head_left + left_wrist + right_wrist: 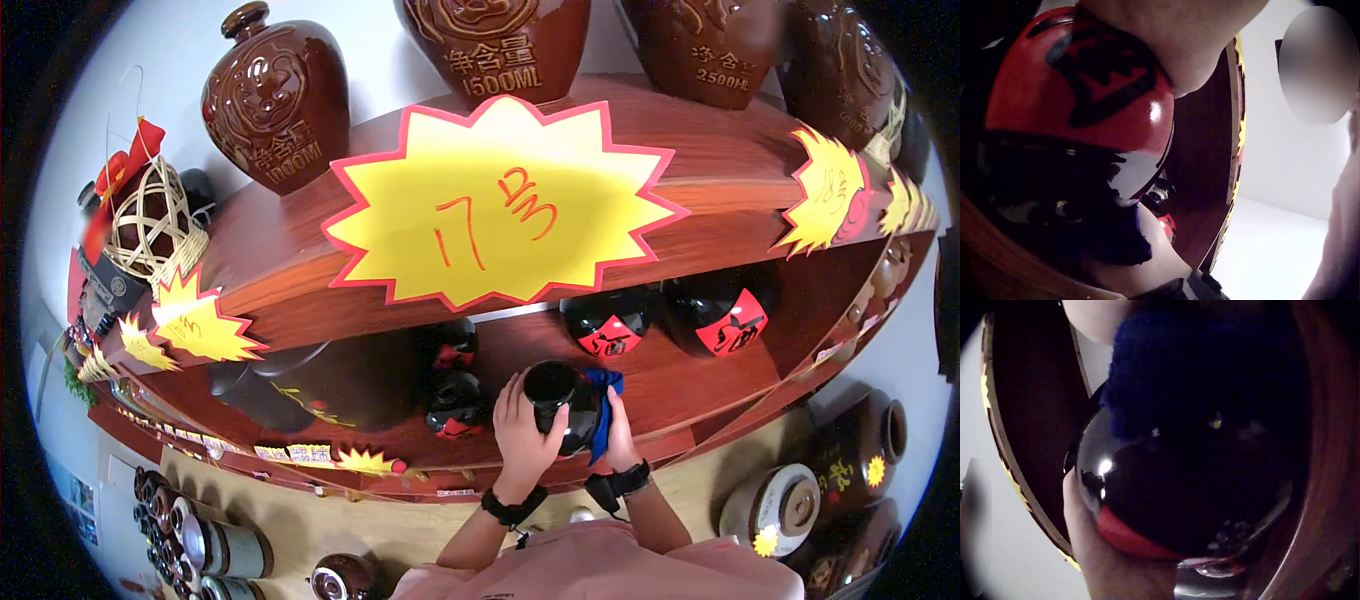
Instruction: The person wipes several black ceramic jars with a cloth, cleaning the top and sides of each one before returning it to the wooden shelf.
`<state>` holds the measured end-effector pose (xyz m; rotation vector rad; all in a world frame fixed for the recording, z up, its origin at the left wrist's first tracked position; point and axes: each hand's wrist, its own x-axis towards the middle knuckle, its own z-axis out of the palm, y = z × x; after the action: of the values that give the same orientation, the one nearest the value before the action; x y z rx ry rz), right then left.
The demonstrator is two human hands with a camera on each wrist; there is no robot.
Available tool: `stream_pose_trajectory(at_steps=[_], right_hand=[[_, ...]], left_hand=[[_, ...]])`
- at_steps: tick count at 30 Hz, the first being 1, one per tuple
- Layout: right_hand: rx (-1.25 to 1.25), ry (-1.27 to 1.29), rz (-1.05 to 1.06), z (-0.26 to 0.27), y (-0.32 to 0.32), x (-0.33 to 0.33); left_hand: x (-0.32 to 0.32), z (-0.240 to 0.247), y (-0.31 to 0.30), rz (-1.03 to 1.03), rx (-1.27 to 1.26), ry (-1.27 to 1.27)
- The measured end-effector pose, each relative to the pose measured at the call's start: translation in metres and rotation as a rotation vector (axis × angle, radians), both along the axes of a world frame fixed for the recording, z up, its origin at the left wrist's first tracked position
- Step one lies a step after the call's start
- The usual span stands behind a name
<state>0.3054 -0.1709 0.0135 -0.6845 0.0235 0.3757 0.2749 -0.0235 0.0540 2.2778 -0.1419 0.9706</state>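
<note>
Clasping glossy black jar [580, 425] in left grip [522, 430] — holding blue cloth [603, 408] against its 3 o'clock side in right grip [621, 434] — near small jar [455, 397] at 9 o'clock.

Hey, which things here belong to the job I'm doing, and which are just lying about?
Seemingly in the job:
black jar, held in the left grip
blue cloth, held against it by the right grip

Just around:
brown jars on the top shelf
yellow star-shaped tags
wicker-wrapped jar
pots on the floor
</note>
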Motion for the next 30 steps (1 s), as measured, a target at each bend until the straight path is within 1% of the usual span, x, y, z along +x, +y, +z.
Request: stream_pose_trajectory(at_steps=[2,3,6,7,10,11,14,15,18,19,22,26,27,30], right_hand=[[0.019,-0.006,-0.088,-0.018,-0.001,-0.003],[0.032,-0.008,-0.132,-0.017,0.001,-0.005],[-0.149,-0.173,-0.288,-0.008,0.006,-0.017],[-0.201,-0.19,-0.333,-0.006,0.008,-0.017],[-0.679,-0.681,-0.414,0.024,0.007,-0.016],[-0.678,-0.729,-0.399,0.023,0.009,-0.012],[-0.636,-0.764,-0.429,0.061,0.02,-0.02],[-0.669,-0.763,-0.436,0.051,0.021,-0.013],[-1.035,-1.033,-0.443,0.045,0.013,0.006],[-1.079,-1.077,-0.449,0.042,0.011,0.01],[-0.974,-1.067,-0.346,0.041,0.004,0.019],[-0.891,-0.962,-0.305,0.037,0.002,0.026],[-0.862,-0.938,-0.334,0.033,0.003,0.029],[-0.6,-0.513,-0.146,0.016,0.001,0.03]], left_hand=[[0.003,-0.005,0.002,-0.018,0.018,-0.015],[0.004,-0.004,0.002,-0.014,0.019,-0.019],[0.002,-0.004,0.003,-0.018,0.023,-0.025],[0.003,-0.006,0.005,-0.028,0.022,-0.028],[0.004,-0.003,0.005,-0.048,0.007,-0.038],[0.003,-0.002,0.004,-0.053,0.001,-0.038],[0.003,-0.002,0.005,-0.064,-0.013,-0.038],[0.003,-0.002,0.005,-0.069,-0.012,-0.044],[0.003,-0.002,0.006,-0.087,-0.01,-0.051],[0.004,-0.005,0.007,-0.092,-0.009,-0.049],[0.007,-0.009,0.008,-0.082,0.004,-0.045],[0.005,-0.009,0.007,-0.052,0.018,-0.01],[0.005,-0.008,0.007,-0.05,0.019,-0.012],[0.003,-0.009,0.006,-0.04,0.027,-0.013]])
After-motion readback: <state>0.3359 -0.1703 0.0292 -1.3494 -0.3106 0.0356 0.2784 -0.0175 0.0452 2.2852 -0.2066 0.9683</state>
